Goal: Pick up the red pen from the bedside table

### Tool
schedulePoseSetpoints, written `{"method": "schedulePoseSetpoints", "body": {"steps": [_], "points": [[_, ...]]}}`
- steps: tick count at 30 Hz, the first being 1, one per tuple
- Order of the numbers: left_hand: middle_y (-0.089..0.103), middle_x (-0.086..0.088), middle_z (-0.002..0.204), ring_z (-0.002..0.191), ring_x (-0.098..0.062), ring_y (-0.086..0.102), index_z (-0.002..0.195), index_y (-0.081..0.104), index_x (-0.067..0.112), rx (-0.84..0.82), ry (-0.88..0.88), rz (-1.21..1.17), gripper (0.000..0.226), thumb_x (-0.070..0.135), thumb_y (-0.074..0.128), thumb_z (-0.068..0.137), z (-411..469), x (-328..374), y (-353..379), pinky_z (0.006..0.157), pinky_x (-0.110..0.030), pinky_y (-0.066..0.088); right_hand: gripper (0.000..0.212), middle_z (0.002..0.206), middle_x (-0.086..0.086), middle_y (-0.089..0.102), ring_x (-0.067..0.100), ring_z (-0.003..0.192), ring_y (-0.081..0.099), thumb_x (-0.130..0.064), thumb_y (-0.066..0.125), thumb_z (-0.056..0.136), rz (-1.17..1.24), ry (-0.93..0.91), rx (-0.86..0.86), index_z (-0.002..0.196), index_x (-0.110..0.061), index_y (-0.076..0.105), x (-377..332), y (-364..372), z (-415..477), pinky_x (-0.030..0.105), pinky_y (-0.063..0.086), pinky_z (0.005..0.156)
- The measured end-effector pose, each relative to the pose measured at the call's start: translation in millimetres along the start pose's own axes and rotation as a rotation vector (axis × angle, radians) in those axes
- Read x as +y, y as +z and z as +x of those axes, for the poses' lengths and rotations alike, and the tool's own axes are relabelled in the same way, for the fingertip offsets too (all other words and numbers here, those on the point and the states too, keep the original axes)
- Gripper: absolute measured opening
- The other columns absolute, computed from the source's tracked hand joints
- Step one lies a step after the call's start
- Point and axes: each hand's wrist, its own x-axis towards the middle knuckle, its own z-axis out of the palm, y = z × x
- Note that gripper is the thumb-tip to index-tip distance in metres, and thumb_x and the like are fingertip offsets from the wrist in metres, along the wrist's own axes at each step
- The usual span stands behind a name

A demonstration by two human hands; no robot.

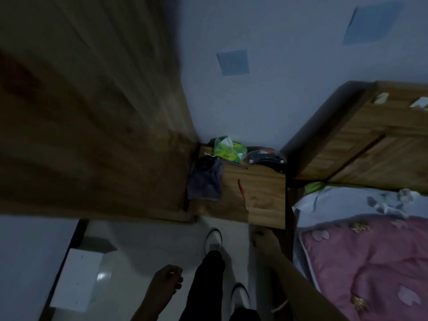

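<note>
Reaches with the right hand (264, 239) to just below the front edge of the wooden worktop (266, 205), set in the corner between a tall wardrobe (92, 112) and the bed (370, 262). Cannot tell, through blur and dim light, whether the curled fingers grip that edge, merely touch it, or stop just short. Hangs the left hand (166, 280) low and well apart from it, loosely curled, holding nothing.

Looks rigid and fairly heavy: solid board, hard corners, no give. Probably best taken at the front lip, where the right hand is, with the palm under the overhang rather than on the smooth top. Likely to drag stiffly on the glossy floor (150, 246).

Carries loose things: a red pen (242, 193) near the middle, light and apt to roll; a grey cloth (205, 181) at the left edge, soft and limp; a crinkly green bag (228, 150) and a clear-lidded container (264, 157) at the back, by the wall.
</note>
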Motion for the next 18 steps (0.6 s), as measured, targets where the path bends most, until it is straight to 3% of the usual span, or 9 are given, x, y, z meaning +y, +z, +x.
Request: {"method": "schedulePoseSetpoints", "body": {"steps": [3,5,10,13,18], "points": [[0.072,-0.012,0.081,0.070,-0.024,0.066,0.092,0.068,0.010,-0.025,0.034,0.034,0.012,0.017,0.059,0.094,34,32,23,0.064,-0.031,0.048,0.022,0.074,0.005,0.064,0.021,0.062,0.059,-0.018,0.047,0.101,-0.087,-0.035,0.032,0.085,-0.017,0.062,-13,10,58,0.031,0.043,0.059],[0.071,-0.011,0.082,0.073,-0.024,0.065,0.092,0.067,0.011,-0.035,0.061,0.045,0.012,0.016,0.057,0.095,56,44,38,0.069,-0.033,0.048,0.026,0.086,0.014,0.072,0.030,0.074,0.067,-0.020,0.045,0.101,-0.155,-0.037,0.090,0.100,-0.008,0.068,-19,17,93,0.035,0.051,0.063],[0.072,-0.009,0.084,0.078,-0.024,0.068,0.090,0.068,0.016,-0.008,0.107,0.081,0.012,0.017,0.057,0.094,96,52,62,0.074,-0.036,0.052,0.020,0.105,0.015,0.069,0.035,0.093,0.068,-0.020,0.051,0.095,-0.215,0.006,0.185,0.109,-0.012,0.063,-29,30,156,0.042,0.058,0.076],[0.073,-0.006,0.083,0.078,-0.021,0.069,0.091,0.069,0.018,-0.007,0.107,0.097,0.013,0.019,0.057,0.094,110,49,65,0.075,-0.035,0.053,0.030,0.117,0.016,0.061,0.039,0.099,0.064,-0.024,0.051,0.094,-0.225,-0.020,0.256,0.121,-0.013,0.054,-30,36,180,0.042,0.054,0.084],[0.072,-0.007,0.082,0.072,-0.018,0.068,0.091,0.069,0.014,0.018,0.103,0.089,0.012,0.017,0.058,0.094,119,47,66,0.070,-0.030,0.052,0.026,0.110,0.012,0.066,0.030,0.091,0.063,-0.022,0.049,0.096,-0.314,-0.028,0.300,0.120,-0.013,0.053,-38,48,203,0.041,0.055,0.079]]}}
